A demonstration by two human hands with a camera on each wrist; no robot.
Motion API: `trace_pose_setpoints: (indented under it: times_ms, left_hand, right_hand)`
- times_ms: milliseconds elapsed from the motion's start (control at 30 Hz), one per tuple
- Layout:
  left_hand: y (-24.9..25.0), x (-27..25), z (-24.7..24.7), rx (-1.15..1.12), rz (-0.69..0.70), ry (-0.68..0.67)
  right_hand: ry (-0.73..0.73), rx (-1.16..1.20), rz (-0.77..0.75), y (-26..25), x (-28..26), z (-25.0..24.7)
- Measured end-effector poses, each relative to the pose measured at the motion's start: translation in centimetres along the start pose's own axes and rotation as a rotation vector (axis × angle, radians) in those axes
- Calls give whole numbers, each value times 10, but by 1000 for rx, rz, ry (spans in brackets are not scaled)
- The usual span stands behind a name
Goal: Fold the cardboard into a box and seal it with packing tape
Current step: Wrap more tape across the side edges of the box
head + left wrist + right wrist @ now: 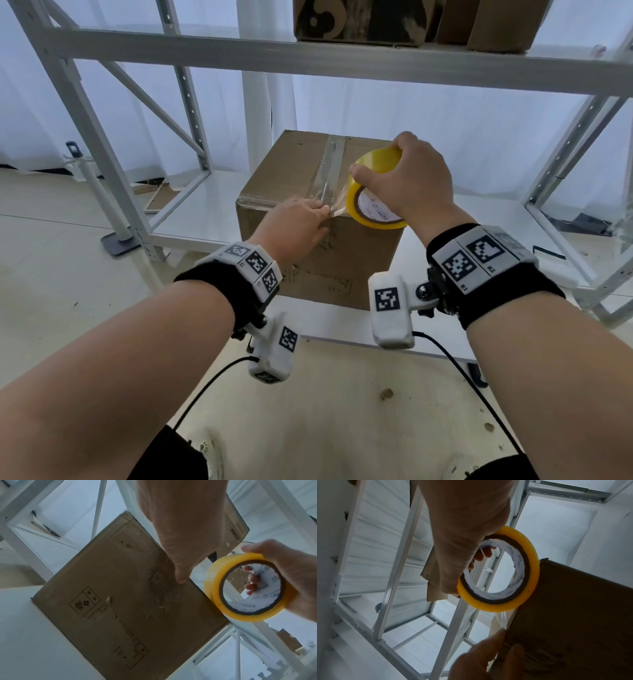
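Observation:
A brown cardboard box (pixel 291 171) stands closed on a white shelf board (pixel 479 222). A strip of clear tape (pixel 330 164) runs along its top seam to the near edge. My left hand (pixel 320 214) lies over that near top edge, fingers flat on the tape; in the left wrist view its thumb (pixel 181 574) presses the front face of the box (pixel 128 608). My right hand (pixel 376 161) grips a yellow tape roll (pixel 373 195) just right of the seam, fingers through the core. The tape roll (pixel 501 572) touches the corner of the box (pixel 573 615).
A white metal shelving frame (pixel 308 58) surrounds the box, with a beam overhead and uprights on both sides. Cardboard boxes (pixel 359 20) sit on the upper shelf. A white pole stand (pixel 99 192) and a wooden frame (pixel 161 200) are on the floor at left.

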State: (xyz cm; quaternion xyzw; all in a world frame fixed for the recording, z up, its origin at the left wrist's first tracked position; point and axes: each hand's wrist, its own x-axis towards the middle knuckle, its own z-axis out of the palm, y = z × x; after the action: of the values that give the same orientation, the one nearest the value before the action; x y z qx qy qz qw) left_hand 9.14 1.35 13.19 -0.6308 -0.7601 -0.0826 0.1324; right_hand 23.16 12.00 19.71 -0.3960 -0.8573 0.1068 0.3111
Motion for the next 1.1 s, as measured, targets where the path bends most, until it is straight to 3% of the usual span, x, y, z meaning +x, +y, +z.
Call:
trace_pose_setpoints:
  times_ms: [467,967,1100]
  left_hand:
    - [8,-3,3,-174,-139,-14]
    - [16,-3,0,-146,-126,-69]
    - [22,4,0,-72,-151,-125]
  right_hand:
    - [-46,-31,44,-4,-3,-7]
    - [-82,-255,17,12,-5,-26]
    - [-72,-86,55,24,-2,-26]
